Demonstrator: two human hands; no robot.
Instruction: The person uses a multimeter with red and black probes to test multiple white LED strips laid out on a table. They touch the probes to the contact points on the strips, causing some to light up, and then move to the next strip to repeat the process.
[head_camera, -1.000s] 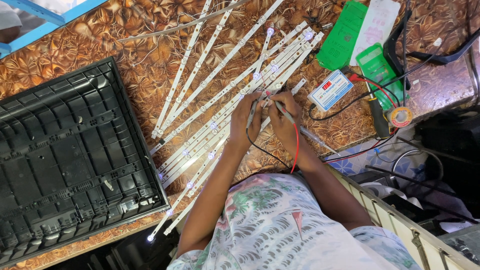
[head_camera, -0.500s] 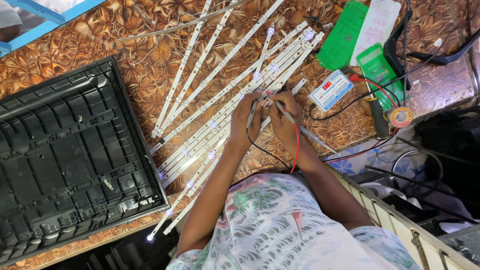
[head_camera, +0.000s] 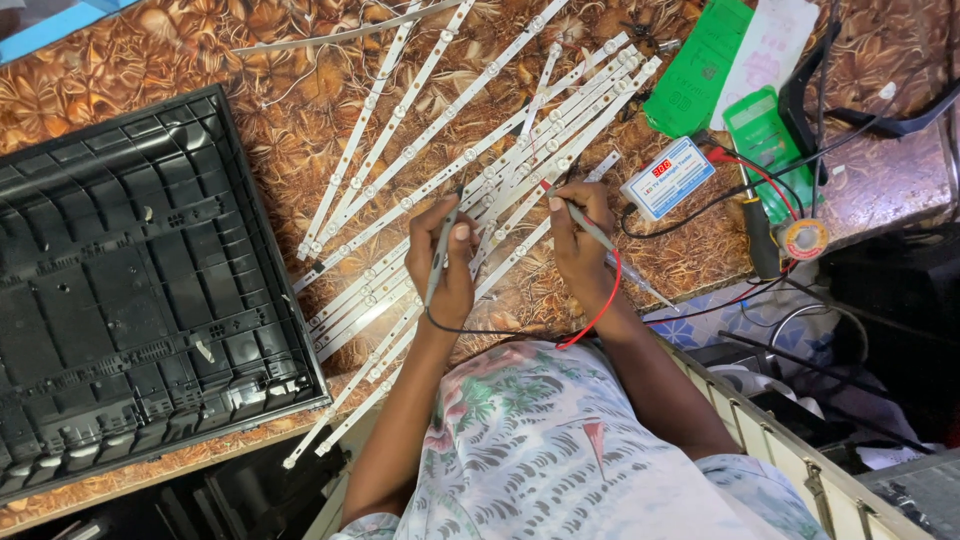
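Observation:
Several white LED strips (head_camera: 430, 150) lie fanned out diagonally on a brown patterned table (head_camera: 200, 60). My left hand (head_camera: 445, 270) grips a black test probe (head_camera: 440, 255), its tip pressed on one strip. My right hand (head_camera: 580, 240) grips a second probe (head_camera: 585, 225) with a red lead, its tip touching a strip close by. Both leads run back to a small white-and-blue tester box (head_camera: 668, 177) to the right of my hands.
A large black plastic back cover (head_camera: 130, 300) fills the left. Green circuit boards (head_camera: 700, 70) and a solder spool (head_camera: 803, 240) lie at the upper right, with black cables (head_camera: 860, 110). A metal rail (head_camera: 800, 440) runs along the lower right.
My left hand has drawn back a little along the strips towards me. My right hand keeps its probe on the strips.

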